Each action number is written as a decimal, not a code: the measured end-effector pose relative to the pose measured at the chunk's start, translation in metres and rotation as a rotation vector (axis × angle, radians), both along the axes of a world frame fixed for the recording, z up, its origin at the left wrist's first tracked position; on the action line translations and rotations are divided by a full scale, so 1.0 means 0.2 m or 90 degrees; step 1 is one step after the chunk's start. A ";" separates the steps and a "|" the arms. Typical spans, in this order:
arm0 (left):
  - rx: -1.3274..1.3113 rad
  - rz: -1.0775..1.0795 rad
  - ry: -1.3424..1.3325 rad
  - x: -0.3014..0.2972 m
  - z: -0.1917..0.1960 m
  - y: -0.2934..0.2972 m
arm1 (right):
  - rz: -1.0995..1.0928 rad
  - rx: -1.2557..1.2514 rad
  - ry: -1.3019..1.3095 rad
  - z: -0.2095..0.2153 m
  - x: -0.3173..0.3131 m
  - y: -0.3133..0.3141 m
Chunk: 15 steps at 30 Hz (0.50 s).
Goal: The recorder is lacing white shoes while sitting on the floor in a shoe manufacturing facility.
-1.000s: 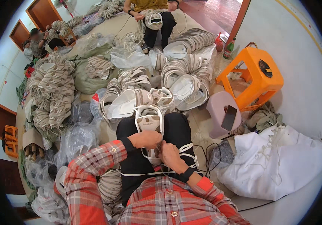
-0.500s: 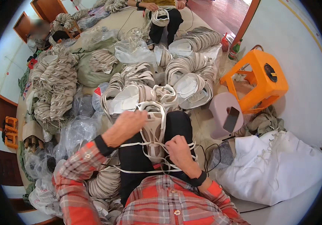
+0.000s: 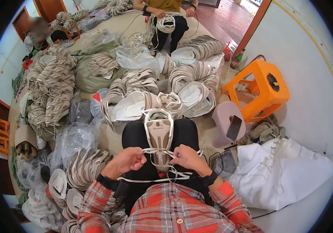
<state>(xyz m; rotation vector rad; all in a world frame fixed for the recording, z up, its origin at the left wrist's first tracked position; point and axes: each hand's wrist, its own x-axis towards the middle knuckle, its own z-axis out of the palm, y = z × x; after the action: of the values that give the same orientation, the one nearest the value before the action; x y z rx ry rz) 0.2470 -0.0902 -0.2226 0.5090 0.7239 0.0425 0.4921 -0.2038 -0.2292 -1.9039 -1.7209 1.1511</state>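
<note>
A beige and white shoe upper (image 3: 162, 134) rests between my knees, its tongue facing up and its heel end away from me. A pale flat shoelace (image 3: 156, 150) crosses its lower front. On the left of the upper, my left hand (image 3: 132, 159) pinches one stretch of this lace between thumb and finger. My right hand (image 3: 186, 158), on the other side, pinches another stretch close to the eyelets. A long loose length of lace (image 3: 151, 180) sags across my lap below the toe. The holes under the lace are too small to make out.
Nested stacks of uppers (image 3: 191, 93) lie ahead, with more uppers (image 3: 87, 167) by my left thigh. To the right stand an orange stool (image 3: 257, 85) and a mauve stool (image 3: 222, 126) bearing a phone (image 3: 234, 128). White cloth (image 3: 287, 174) lies nearby. Across from me, a co-worker's hands (image 3: 159, 13) hold another upper.
My left hand has come down from the upper's top opening to the lace at its front. My right hand has shifted slightly. The view has tilted, showing more uppers at lower left.
</note>
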 end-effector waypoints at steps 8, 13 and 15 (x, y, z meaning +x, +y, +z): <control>-0.245 0.164 -0.270 0.07 -0.12 -0.16 | 0.036 0.148 -0.245 -0.05 0.03 -0.02; -0.311 0.217 -0.310 0.04 -0.21 -0.17 | -0.237 -0.242 0.372 0.03 0.04 -0.02; -0.327 0.236 -0.312 0.03 -0.23 -0.17 | -0.234 -0.260 0.363 0.04 0.07 -0.03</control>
<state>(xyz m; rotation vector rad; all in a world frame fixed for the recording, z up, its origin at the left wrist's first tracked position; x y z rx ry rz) 0.2530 -0.1251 -0.2678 -0.1354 0.3162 0.3083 0.5065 -0.2097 -0.2219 -1.7481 -0.8445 1.7579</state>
